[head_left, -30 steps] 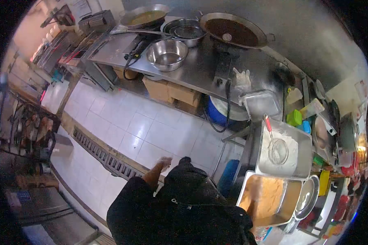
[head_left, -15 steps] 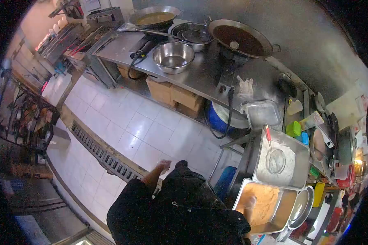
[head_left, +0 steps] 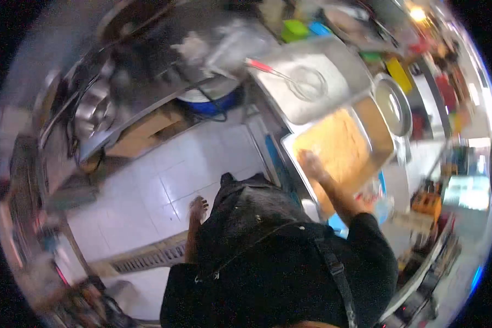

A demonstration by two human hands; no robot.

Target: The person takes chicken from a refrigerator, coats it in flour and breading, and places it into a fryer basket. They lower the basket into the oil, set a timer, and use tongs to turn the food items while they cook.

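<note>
My right hand [head_left: 310, 163] is down in a deep metal tray [head_left: 287, 143], touching the orange-brown crumbly or powdery mix [head_left: 338, 143] near the tray's left edge. Its fingers are blurred and partly hidden, so I cannot make out what they hold. My left hand [head_left: 198, 208] hangs beside my dark apron [head_left: 257, 202] over the tiled floor, fingers a little apart and nothing in them. Behind the mix, a second metal tray [head_left: 361, 68] holds white powder [head_left: 325, 82]. A round wire strainer [head_left: 307, 83] with a red handle lies on that powder.
A round metal bowl [head_left: 400, 106] stands right of the trays. A steel bowl [head_left: 93, 109] sits on the steel counter [head_left: 142, 104] at left. Below are a blue tub [head_left: 208, 105] and cardboard [head_left: 147, 131]. A floor drain grate [head_left: 153, 258] runs behind my left arm.
My view has swung toward the trays, which now appear nearer the middle. My right hand and forearm show more fully over the mix. My left hand still hangs at my side.
</note>
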